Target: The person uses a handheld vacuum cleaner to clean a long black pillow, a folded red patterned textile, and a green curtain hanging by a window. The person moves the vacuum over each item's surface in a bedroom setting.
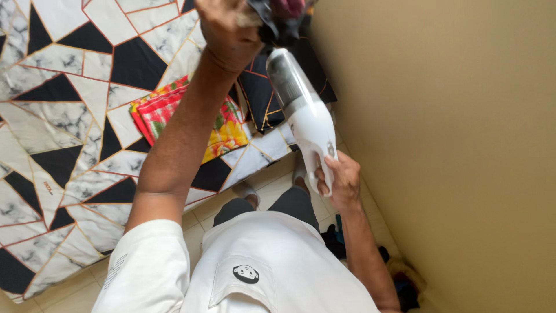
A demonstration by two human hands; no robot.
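Glossy white plastic vacuum (307, 119), matt cloth bedsheet (63, 116), smooth painted wall (457, 145)

We count one white handheld vacuum (306, 119) with a clear dust cup, one dark bundle of cloth (278, 17) at the far edge, and one folded red, yellow and green cloth (168, 110) on the one patterned bed (63, 116) to the left. We count two hands, the left hand (229, 32) and the right hand (341, 182), and two feet (246, 191) on the near tiled floor (63, 293).

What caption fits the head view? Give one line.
Right hand grips a white handheld vacuum; left hand holds dark cloth above a patterned bedsheet.
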